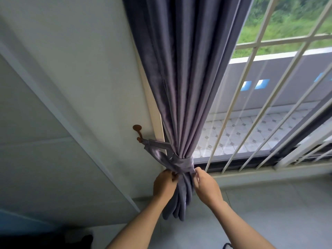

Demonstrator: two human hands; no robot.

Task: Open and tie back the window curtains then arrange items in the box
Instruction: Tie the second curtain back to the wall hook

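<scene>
A grey-purple curtain (181,78) hangs gathered at the left side of the window. A matching fabric tie-back (181,163) wraps round it low down, and its strap runs left to a brown wall hook (138,131). My left hand (164,184) pinches the tie-back at the left of the bundle. My right hand (206,186) pinches it at the right, just under the band. The curtain's lower end (177,207) hangs between my forearms.
White window bars (251,97) cover the glass on the right, with a tiled ledge and greenery outside. A pale wall (80,69) is on the left. A light tiled floor (269,203) lies below, with a dark object at the bottom left.
</scene>
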